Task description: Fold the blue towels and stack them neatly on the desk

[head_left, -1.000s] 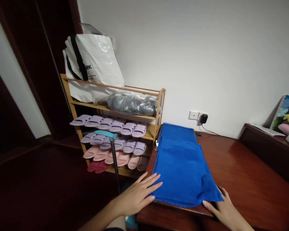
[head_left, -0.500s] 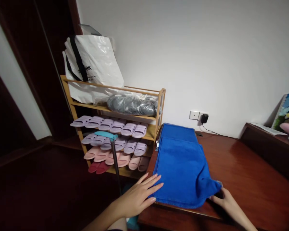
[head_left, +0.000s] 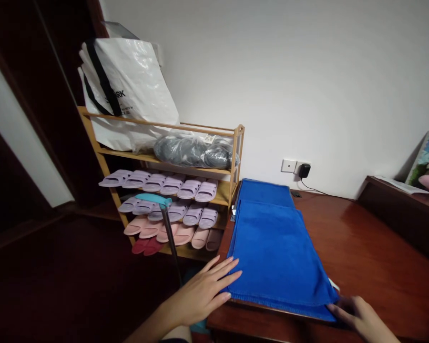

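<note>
A blue towel (head_left: pixel 268 247) lies folded in layers along the left side of the brown wooden table, its stitched front edge near the table's edge. Fingers spread, my left hand (head_left: pixel 203 293) rests on the towel's front left corner. At the opposite front corner, my right hand (head_left: pixel 355 314) pinches the cloth, its fingertips partly blurred. A small white tag (head_left: pixel 333 285) sticks out from the towel's right edge beside that hand. Toward the wall, a further blue section (head_left: pixel 266 189) shows beyond the upper layer.
Left of the table stands a wooden shoe rack (head_left: pixel 236 157) with lilac, pink and red slippers. On its top are a white bag (head_left: pixel 136 81) and a plastic-wrapped grey bundle (head_left: pixel 196 151). A blue-topped handle (head_left: pixel 153 199) rises before it. A black plug (head_left: pixel 304 170) sits in the wall.
My right hand has drawn the towel's front right corner outward and toward me, and its bunched fold now lies flatter. My left hand stays on the left corner. The view has shifted slightly.
</note>
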The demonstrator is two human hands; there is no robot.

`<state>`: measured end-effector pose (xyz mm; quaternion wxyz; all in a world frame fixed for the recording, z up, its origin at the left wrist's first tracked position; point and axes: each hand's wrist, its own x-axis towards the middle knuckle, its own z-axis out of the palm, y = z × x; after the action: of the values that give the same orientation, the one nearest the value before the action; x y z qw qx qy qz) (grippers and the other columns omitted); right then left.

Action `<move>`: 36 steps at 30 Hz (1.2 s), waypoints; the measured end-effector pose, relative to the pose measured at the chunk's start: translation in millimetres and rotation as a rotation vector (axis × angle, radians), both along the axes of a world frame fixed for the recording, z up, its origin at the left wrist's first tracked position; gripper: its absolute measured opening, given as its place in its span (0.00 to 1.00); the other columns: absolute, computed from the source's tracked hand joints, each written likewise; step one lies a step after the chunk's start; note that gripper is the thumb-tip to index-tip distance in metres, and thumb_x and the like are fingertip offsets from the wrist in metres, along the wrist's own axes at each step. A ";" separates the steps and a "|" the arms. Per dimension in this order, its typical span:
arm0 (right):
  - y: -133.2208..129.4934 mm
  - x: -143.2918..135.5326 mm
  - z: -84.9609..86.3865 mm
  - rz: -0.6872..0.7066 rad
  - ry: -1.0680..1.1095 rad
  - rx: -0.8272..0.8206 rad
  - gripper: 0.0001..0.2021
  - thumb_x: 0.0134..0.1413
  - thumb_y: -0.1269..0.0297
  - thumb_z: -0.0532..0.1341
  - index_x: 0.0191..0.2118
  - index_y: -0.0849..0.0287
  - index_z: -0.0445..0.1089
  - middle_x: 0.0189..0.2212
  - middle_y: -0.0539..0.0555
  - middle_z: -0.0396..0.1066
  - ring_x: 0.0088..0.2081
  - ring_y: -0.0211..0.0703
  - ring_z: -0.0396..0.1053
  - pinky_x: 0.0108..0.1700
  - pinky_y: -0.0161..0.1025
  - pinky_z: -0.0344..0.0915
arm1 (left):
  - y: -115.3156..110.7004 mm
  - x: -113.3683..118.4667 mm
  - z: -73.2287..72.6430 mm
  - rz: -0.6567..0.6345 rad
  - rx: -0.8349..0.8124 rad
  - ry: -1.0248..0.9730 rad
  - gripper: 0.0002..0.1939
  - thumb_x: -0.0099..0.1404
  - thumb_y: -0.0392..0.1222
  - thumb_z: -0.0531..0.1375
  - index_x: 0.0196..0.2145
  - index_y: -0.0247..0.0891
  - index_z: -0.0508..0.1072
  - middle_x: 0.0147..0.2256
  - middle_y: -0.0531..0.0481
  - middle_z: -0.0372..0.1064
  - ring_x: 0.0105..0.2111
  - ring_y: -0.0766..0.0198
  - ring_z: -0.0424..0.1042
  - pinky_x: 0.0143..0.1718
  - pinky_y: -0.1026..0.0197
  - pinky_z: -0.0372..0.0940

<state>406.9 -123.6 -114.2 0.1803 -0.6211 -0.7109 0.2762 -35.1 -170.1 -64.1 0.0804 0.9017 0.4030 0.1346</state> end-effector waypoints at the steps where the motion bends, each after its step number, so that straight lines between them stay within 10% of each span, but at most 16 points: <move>1: -4.3 8.4 2.8 -0.005 -0.053 0.018 0.25 0.47 0.40 0.55 0.20 0.58 0.69 0.19 0.52 0.71 0.25 0.43 0.70 0.28 0.34 0.64 | 0.5 -0.6 0.4 0.001 0.012 0.000 0.26 0.72 0.42 0.50 0.65 0.51 0.50 0.65 0.54 0.46 0.64 0.56 0.48 0.63 0.47 0.49; 6: -9.2 2.7 18.2 -0.100 -0.272 0.516 0.24 0.55 0.42 0.51 0.39 0.54 0.74 0.38 0.57 0.75 0.39 0.50 0.73 0.39 0.42 0.70 | 7.9 7.2 -0.9 0.020 0.125 -0.039 0.19 0.72 0.41 0.51 0.59 0.45 0.64 0.61 0.51 0.56 0.62 0.56 0.55 0.62 0.49 0.52; 10: -7.2 -21.0 4.5 0.229 -0.369 0.692 0.25 0.58 0.50 0.55 0.59 0.48 0.61 0.59 0.52 0.61 0.56 0.46 0.64 0.54 0.43 0.65 | 10.8 9.4 -3.0 -0.085 0.150 -0.086 0.16 0.70 0.39 0.54 0.54 0.42 0.70 0.55 0.49 0.66 0.56 0.57 0.64 0.58 0.54 0.59; 17: -7.5 12.5 -26.8 0.340 -0.389 0.656 0.20 0.58 0.54 0.57 0.56 0.45 0.66 0.58 0.50 0.63 0.56 0.46 0.64 0.55 0.42 0.64 | 5.8 -1.8 -0.3 -0.088 0.124 -0.125 0.12 0.72 0.39 0.52 0.47 0.41 0.74 0.49 0.51 0.73 0.52 0.59 0.69 0.53 0.57 0.61; 36: 4.0 12.7 -19.4 0.416 -0.418 0.909 0.20 0.60 0.63 0.53 0.57 0.46 0.65 0.57 0.49 0.65 0.55 0.47 0.65 0.56 0.43 0.57 | 20.9 0.7 -8.0 -0.021 -0.027 -0.424 0.08 0.68 0.37 0.55 0.39 0.40 0.75 0.43 0.48 0.75 0.49 0.59 0.70 0.53 0.56 0.61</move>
<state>419.6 -119.7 -133.6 0.2270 -0.3685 -0.8874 -0.1588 -34.3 -149.2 -72.1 0.1767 0.8563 0.3692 0.3150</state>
